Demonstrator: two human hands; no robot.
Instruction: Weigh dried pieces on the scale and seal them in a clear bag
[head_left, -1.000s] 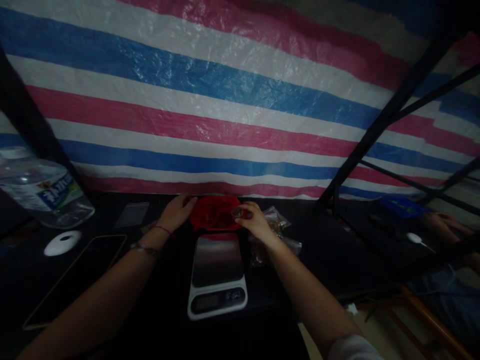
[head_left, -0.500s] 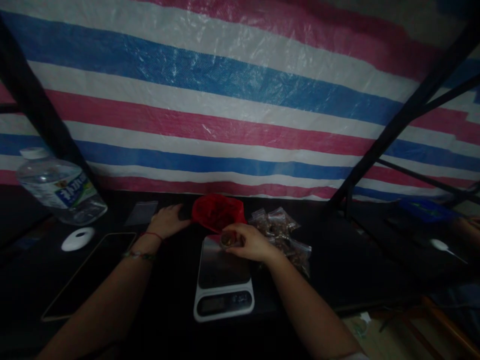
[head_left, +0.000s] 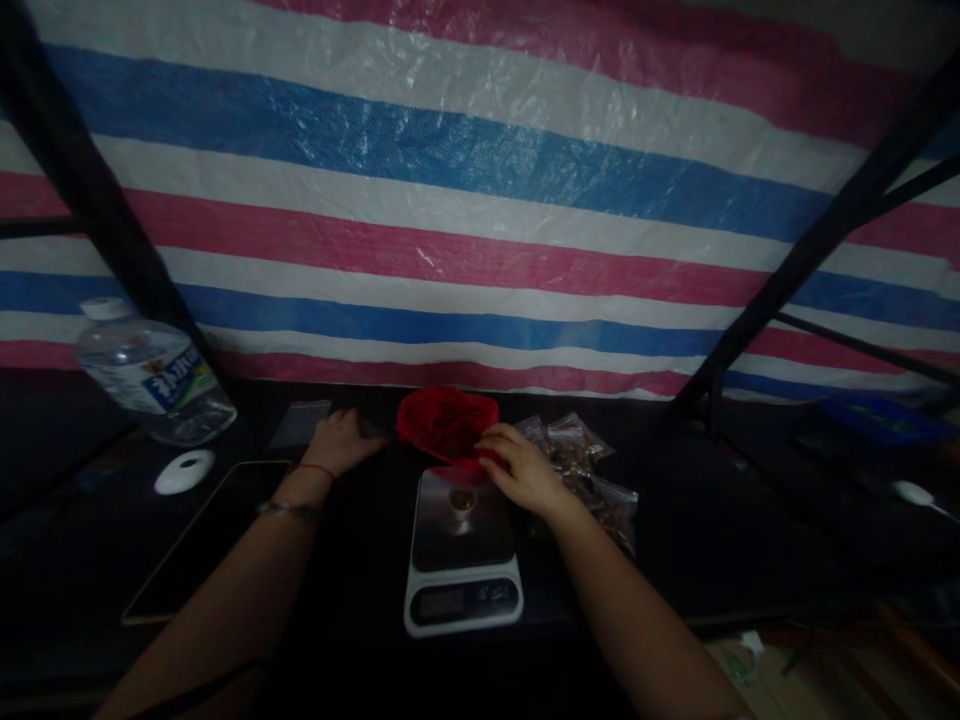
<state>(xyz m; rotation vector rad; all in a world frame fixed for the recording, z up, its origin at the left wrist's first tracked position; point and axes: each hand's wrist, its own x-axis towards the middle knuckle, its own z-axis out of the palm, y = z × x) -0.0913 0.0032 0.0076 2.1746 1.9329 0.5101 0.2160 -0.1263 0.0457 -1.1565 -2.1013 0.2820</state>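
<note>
A kitchen scale (head_left: 463, 545) with a white body and a shiny plate lies in front of me. On its plate stands a small round cup (head_left: 462, 502) with something brownish inside. My right hand (head_left: 525, 475) is over the scale's back right corner, fingers apart and curved at the edge of a red plastic bag (head_left: 448, 422); whether they touch it is hard to see. The bag's contents are too dark to make out. My left hand (head_left: 345, 442) rests on the dark table beside a clear zip bag (head_left: 300, 424), its thumb stretched toward the red bag.
Several filled zip bags (head_left: 574, 445) lie right of the scale. At left are a large clear bottle (head_left: 161, 385), a white oval object (head_left: 184, 472) and a dark tablet-like slab (head_left: 206, 540). A blue tray (head_left: 885, 420) sits far right. Striped sheeting (head_left: 465, 240) hangs behind.
My right hand has let go of the small cup, which now stands on the scale plate, and has moved to the red bag's edge. The left hand stays put. The view has shifted slightly.
</note>
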